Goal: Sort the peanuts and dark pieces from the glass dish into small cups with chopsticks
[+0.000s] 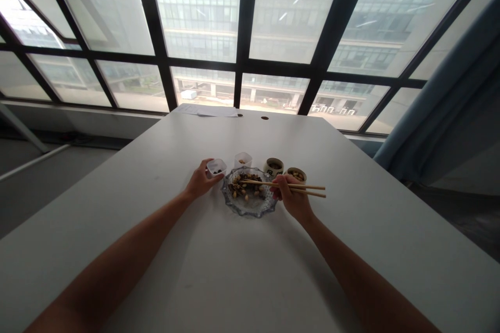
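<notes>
My left hand (201,180) is closed around the side of a small clear plastic cup (216,166), which has a few dark bits in it. Between the fingers of my right hand (292,195) is a pair of wooden chopsticks (308,187). Their tips reach into a scalloped glass dish (250,213), among a mix of dark and pale nut-like or bean-like pieces (246,187). Whether the tips pinch a piece is too small to tell. Behind the dish stands a second clear plastic cup (243,158) holding a few light brown pieces.
Two small round pots, one (273,166) behind the dish and another (296,173) beside my right hand, hold small pieces. Paper sheets (207,110) lie at the far edge of the white table (234,270), near two round holes. Windows and a blue curtain (441,93) stand beyond.
</notes>
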### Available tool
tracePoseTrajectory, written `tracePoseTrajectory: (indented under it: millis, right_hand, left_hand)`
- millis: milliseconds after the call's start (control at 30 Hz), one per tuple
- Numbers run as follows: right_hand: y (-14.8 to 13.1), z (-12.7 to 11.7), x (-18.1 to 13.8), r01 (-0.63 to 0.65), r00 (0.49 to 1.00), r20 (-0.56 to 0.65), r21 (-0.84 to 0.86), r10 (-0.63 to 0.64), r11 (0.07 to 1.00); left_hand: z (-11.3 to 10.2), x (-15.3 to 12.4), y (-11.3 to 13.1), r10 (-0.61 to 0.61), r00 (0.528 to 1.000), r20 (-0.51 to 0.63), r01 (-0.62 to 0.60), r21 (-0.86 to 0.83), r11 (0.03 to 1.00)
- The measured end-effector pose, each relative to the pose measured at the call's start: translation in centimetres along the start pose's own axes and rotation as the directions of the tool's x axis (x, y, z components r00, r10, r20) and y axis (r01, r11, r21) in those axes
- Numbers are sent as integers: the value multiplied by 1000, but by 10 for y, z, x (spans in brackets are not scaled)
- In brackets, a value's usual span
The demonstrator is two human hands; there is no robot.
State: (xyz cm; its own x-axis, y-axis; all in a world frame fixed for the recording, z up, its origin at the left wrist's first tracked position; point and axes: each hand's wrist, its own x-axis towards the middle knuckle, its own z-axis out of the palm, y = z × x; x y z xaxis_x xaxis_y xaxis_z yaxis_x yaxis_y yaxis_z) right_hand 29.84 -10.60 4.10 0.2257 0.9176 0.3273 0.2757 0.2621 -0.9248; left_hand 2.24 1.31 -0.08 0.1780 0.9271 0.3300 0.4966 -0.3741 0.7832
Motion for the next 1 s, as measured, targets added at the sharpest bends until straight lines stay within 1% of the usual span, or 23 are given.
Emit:
tracePoseTrajectory:
  millis: [133,367,600,800,1000]
  right_hand:
    - [2,2,-1,2,1000,-6,-8,-2,1000]
    - [4,-7,-5,91,995,-40,-45,-93,995]
    - [7,-6,-10,165,985,67,-127,-158,978]
    - [11,-8,-11,170,985,24,-94,-169,981]
    - [18,-9,-11,200,979,55,-136,-194,970]
  left_hand:
    - [0,0,0,-5,1000,4,5,-2,1000]
    - [0,0,-2,6,1000,2,-6,16,1000]
    - [1,1,-3,-1,1000,8,1,4,1000]
    - [-2,-1,0,-3,1000,17,3,14,1000]
    - [-2,-1,0,-8,1000,25,8,7,1000]
